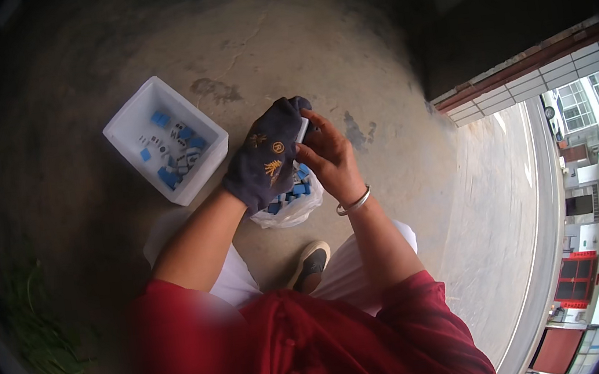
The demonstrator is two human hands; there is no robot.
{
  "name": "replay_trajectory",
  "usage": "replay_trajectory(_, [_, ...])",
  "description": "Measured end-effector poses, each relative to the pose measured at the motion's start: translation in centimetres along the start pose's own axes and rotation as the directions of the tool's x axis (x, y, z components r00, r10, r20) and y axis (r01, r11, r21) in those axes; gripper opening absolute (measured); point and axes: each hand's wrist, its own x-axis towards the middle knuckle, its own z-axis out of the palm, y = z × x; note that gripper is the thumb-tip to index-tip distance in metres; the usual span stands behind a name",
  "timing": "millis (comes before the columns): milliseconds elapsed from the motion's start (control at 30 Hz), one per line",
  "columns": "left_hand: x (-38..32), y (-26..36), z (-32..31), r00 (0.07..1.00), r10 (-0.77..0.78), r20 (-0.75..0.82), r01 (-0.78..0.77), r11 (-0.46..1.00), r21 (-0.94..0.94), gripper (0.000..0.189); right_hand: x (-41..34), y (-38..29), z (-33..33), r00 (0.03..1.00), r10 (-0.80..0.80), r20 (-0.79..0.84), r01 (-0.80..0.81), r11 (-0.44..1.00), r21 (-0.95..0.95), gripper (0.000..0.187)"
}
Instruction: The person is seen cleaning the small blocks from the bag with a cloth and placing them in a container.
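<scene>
A dark blue cloth (261, 163) with yellow embroidery covers my left hand (282, 128), so its fingers are hidden. My right hand (329, 156) holds a small white, flat-edged piece (302, 130) between thumb and fingers, against the cloth; the rest of that piece is hidden. Below both hands, a clear plastic bag (291, 213) stands open on the floor, with several small blue and white pieces (299, 188) in it. To the left is a white foam box (127, 112), which holds several blue blocks (168, 177) and small white and metallic-looking parts.
The concrete floor (240, 55) has dark stains. My shoe (313, 260) is just below the bag. Green leafy stalks (52, 348) lie at the lower left. At the right are a tiled wall edge (531, 80), a road and buildings.
</scene>
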Motion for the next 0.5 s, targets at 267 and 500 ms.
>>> replay_trajectory(267, [-1.0, -1.4, 0.0, 0.936, -0.328, 0.129, 0.33, 0.944, 0.003, 0.047, -0.3, 1.9, 0.9, 0.991, -0.115, -0.062, 0.097, 0.966, -0.24, 0.051])
replay_trajectory(500, [-0.6, -2.0, 3.0, 0.991, 0.033, 0.133, -0.102, 0.823, 0.559, 0.02, 0.5, 1.1, -0.9, 0.957, -0.291, 0.013, 0.21, 0.657, -0.724, 0.056])
